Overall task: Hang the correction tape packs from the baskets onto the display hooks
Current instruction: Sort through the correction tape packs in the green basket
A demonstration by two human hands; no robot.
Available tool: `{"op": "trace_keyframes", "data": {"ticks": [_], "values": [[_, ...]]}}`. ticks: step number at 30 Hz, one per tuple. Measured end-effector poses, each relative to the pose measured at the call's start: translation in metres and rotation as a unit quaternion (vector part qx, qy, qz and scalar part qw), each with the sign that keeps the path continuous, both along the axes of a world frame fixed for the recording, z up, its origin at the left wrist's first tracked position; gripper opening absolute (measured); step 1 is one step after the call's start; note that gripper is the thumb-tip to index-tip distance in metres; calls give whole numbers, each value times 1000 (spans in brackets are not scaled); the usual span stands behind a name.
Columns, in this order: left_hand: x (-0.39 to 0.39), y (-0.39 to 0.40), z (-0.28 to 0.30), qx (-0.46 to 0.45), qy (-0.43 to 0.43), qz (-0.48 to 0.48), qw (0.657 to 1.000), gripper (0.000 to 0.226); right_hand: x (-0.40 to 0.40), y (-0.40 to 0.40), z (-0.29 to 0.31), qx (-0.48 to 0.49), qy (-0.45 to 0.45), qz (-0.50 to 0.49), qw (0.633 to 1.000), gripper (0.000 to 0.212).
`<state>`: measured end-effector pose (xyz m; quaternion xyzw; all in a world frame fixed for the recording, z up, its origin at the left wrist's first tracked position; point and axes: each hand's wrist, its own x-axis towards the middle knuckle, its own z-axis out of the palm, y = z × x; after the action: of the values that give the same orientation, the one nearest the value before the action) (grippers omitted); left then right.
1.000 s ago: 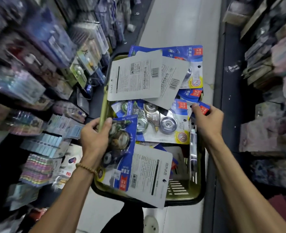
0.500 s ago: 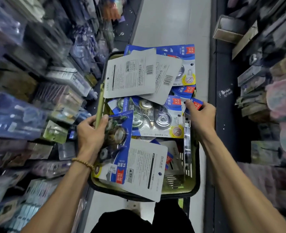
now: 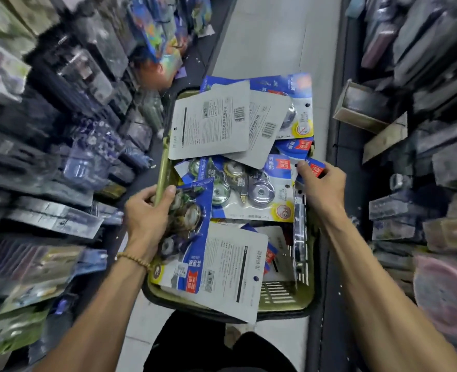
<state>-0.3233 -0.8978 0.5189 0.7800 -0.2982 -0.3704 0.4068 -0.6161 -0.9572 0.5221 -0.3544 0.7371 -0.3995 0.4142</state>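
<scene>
On my left the shelves (image 3: 61, 162) slide past in a blur, a different stretch of stock than a second ago, so I am walking the aisle with the load rather than hanging anything yet. My left hand (image 3: 146, 213) keeps the same grip as before: fingers curled round the left rim of the green basket (image 3: 283, 304), thumb lying over the top of the rim, right against a blue pack (image 3: 192, 237) that leans up out of the pile. The correction tape packs (image 3: 238, 191) lie just as they did, heaped loose in the basket, some face up showing the round tape wheels, some turned to their grey barcoded backs, none lifted out (so the count on the hooks has not moved). On the far side my right hand (image 3: 326, 189) holds the right rim as it did, fingers curled down over the edge and the thumb tip pressing the red-and-blue corner of a pack (image 3: 314, 169) there. I cannot make out any free display hook in the smeared shelving on either side, so I judge this as carrying towards the spot, with the first pick and hang still ahead.
</scene>
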Motion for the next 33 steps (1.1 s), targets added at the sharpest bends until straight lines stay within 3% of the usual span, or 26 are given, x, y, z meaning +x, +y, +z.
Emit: {"op": "trace_keyframes", "data": {"ticks": [10,27,33], "values": [[-43,-293,9,-6,20,-36,999,13,-46,-271,7,-12,-13,-38,999,22],[-159,-791,10,-21,-25,-25,999,12,-161,-772,-1,-16,-35,3,999,10],[-176,-982,1,-25,-20,-32,999,8,-181,-963,-8,-16,-34,4,999,21]]}}
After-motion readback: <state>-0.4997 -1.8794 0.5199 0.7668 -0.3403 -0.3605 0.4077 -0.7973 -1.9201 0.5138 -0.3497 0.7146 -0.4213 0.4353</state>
